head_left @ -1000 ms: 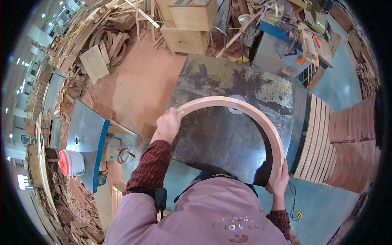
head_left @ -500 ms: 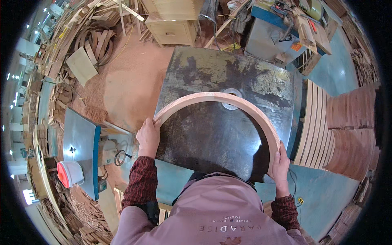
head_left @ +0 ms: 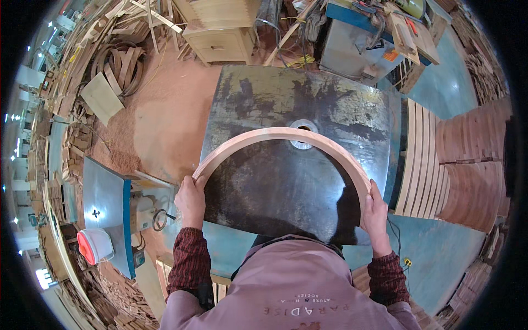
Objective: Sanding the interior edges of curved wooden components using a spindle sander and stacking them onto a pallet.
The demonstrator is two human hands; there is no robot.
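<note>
1. A curved wooden strip [head_left: 275, 133] is held between the two hands, its arch bowed away from them and its crown set farther forward than either hand.
2. Its left end is gripped by the left hand [head_left: 190, 202], which is closed around the wood.
3. Its right end is gripped by the right hand [head_left: 374, 214], with the fingers laid along the strip near its tip.
4. Beneath the strip, ahead of both hands, a dark, worn metal surface [head_left: 269, 187] is seen; whether it is touched by the wood cannot be told.
5. Forward of and between the hands, a pale metal ring [head_left: 303, 122] is set in that surface and partly covered by the arch.
6. Left of the left hand, a handwheel [head_left: 159, 220] is seen, and farther left a white bucket [head_left: 99, 246] with a red lid.
7. Right of the right hand, curved slatted wood [head_left: 421, 165] is placed.
</note>
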